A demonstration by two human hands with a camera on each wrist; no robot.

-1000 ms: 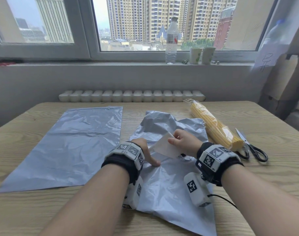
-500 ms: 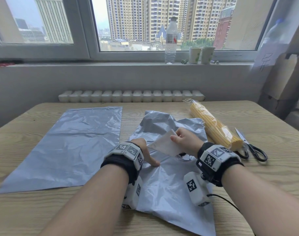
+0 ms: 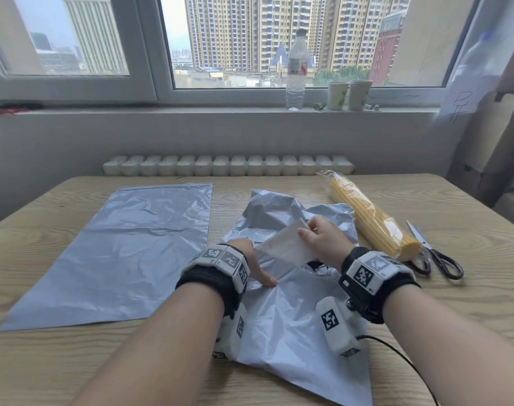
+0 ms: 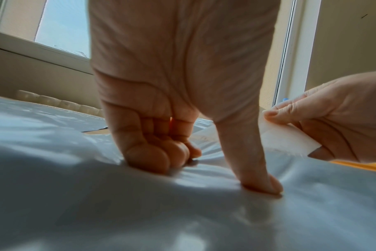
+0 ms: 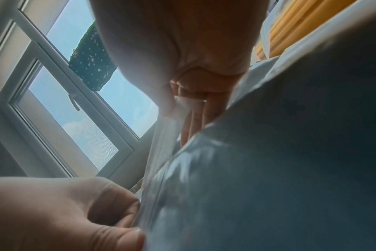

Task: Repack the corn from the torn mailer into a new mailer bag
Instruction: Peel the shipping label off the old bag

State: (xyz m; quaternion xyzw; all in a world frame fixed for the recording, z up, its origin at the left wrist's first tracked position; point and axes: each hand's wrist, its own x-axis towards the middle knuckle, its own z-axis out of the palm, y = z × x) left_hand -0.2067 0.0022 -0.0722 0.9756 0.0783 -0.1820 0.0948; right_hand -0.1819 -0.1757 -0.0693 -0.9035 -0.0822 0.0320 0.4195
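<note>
The torn grey mailer (image 3: 293,317) lies crumpled in the middle of the table, with a dark hole beside my right wrist. My left hand (image 3: 249,268) bears down on it, fingers curled into the plastic (image 4: 140,212) and thumb pressing. My right hand (image 3: 307,234) pinches a white label sheet (image 3: 288,247) and holds it lifted off the mailer; the pinch (image 4: 293,134) shows in the left wrist view too. The yellow corn pack (image 3: 370,218) lies in clear wrap to the right. The new mailer (image 3: 126,247) lies flat at the left.
Black-handled scissors (image 3: 434,256) lie beside the corn pack's near end. The wooden table (image 3: 469,230) ends at a white ribbed radiator (image 3: 229,165) under the window. A water bottle (image 3: 296,68) and two paper cups (image 3: 337,95) stand on the sill.
My right hand has drawn the white label a little higher and farther from me, peeling it off the torn mailer. The left hand has stayed put.
</note>
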